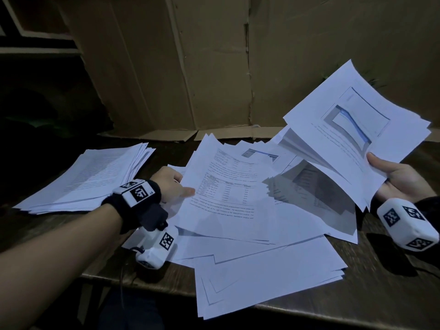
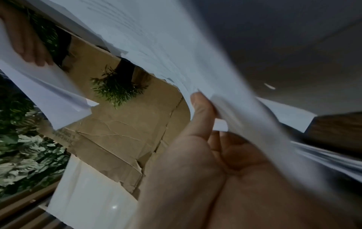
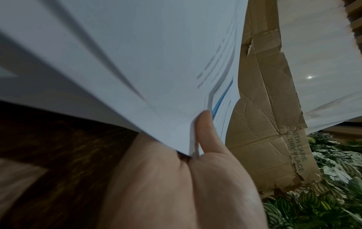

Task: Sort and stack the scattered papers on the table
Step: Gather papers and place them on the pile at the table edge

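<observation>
White printed papers (image 1: 250, 234) lie scattered and overlapping across the middle of the dark wooden table (image 1: 369, 294). My left hand (image 1: 173, 184) pinches the left edge of a sheet with a table printed on it (image 1: 228, 186), thumb on top, and lifts it off the pile. The left wrist view shows that thumb (image 2: 201, 114) against the sheet's edge (image 2: 195, 54). My right hand (image 1: 392, 177) holds a bundle of sheets (image 1: 352, 134) raised above the table at the right, thumb on the top page with a blue-lined figure (image 3: 156, 62).
A stack of text pages (image 1: 90, 177) lies at the left of the table. Flattened brown cardboard (image 1: 214, 67) stands behind the table. Some sheets (image 1: 250, 287) hang over the table's near edge. Leafy plants (image 3: 333, 178) show beyond the cardboard.
</observation>
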`<state>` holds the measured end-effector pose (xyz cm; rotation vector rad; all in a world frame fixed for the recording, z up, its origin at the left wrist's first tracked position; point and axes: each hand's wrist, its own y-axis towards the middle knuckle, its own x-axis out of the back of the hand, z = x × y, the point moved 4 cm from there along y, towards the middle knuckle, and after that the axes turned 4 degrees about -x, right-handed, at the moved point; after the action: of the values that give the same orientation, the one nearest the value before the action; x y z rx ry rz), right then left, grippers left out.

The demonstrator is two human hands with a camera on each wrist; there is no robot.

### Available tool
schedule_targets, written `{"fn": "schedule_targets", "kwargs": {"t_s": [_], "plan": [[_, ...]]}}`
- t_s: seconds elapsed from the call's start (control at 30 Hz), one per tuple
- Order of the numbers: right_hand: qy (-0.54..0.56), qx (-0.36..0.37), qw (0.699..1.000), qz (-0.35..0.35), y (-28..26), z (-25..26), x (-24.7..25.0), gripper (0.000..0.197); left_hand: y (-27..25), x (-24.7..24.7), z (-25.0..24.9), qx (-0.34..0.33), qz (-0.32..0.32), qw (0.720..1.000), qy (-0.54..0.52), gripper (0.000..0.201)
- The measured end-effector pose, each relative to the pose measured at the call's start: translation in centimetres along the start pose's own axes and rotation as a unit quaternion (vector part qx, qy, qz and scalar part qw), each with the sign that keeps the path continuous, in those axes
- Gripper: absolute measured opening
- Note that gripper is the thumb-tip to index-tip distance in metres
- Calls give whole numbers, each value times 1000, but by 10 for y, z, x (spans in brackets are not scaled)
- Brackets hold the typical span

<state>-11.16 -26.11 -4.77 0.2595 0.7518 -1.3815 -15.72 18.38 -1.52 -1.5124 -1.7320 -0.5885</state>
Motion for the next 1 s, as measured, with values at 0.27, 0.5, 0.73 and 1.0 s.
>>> {"fn": "schedule_targets", "kwargs": {"t_s": [0.27,0.5,0.73,1.0], "plan": [[-24,8,1000,2,-3,1,-3,26,9,19,19,-17,-43,985,-164,30],[-47,3,999,-20,1,0,0,28,3,54,44,-20,-114,972,-207,33],[-94,10,995,-24,-3,-1,0,66,1,39,38,29,-76,984,-160,24],[-80,18,995,-56,-6,1,1,97,1,-9,-5,26,54,991,119,49]]}}
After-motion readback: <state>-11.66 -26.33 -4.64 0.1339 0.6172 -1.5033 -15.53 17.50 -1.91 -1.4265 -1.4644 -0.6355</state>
